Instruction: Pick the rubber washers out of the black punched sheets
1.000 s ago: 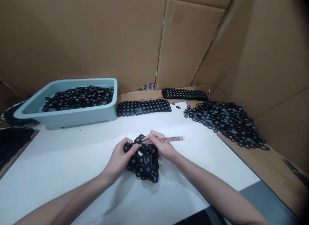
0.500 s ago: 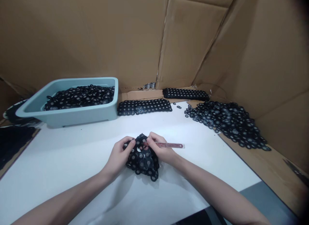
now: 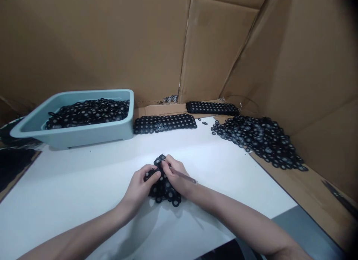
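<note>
Over the white tabletop I hold a black sheet of joined rings with pale centres [image 3: 168,191], bunched and folded. My left hand [image 3: 142,183] is closed on its left side, the thumb pressed on top. In my right hand [image 3: 176,174] a slim reddish, see-through stick-like tool [image 3: 183,175] is pinched; its back end points right and down. The tool's front tip is hidden by my fingers at the sheet. My right hand also rests against the sheet's upper right edge.
A light-blue tub [image 3: 92,136] full of loose black rings stands at the back left. Two flat ring sheets, a nearer one [image 3: 165,123] and a farther one [image 3: 212,107], lie along the cardboard wall [image 3: 112,40]. A heap of loose rings [image 3: 260,139] spreads at the right.
The tool has swung from nearly level to slanting down to the right as my right hand turned. The sheet is bunched more tightly between my hands. The whole view has shifted slightly.
</note>
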Motion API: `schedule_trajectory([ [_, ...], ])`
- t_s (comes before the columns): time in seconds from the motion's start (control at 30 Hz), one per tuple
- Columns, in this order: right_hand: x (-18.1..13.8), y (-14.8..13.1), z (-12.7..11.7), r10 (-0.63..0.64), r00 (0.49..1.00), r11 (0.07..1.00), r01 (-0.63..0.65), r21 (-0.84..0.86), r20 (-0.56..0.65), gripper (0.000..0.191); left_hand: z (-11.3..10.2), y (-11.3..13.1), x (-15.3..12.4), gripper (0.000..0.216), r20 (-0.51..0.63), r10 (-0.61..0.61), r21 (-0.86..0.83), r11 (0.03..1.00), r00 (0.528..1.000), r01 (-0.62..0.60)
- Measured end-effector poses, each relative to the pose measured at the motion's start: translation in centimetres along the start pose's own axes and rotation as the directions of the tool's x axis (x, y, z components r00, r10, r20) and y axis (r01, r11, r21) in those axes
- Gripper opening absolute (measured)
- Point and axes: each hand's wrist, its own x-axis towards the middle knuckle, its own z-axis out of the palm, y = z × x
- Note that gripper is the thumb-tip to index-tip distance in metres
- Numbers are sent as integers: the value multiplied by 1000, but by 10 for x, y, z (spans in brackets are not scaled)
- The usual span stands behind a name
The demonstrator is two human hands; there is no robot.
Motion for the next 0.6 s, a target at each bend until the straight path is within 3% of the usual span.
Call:
schedule_trajectory([
  [0.13, 5, 4, -8, -62, 997, 980, 51, 193, 52, 26, -3, 4, 3, 26, -26, 39, 27, 999, 999, -38],
  [0.3, 10, 12, -12, 16, 987, 835, -101, 541, 160, 29, -8, 2, 7, 27, -144, 92, 137, 988, 985, -73],
  [0.47, 11, 15, -8, 83, 981, 712, -183, 678, 177, 32, -9, 2, 9, 23, -197, 165, 186, 974, 966, -128],
  [0.6, 11, 15, -6, 80, 984, 703, -169, 690, 159, 32, -11, -1, 10, 25, -155, 184, 215, 965, 971, -149],
])
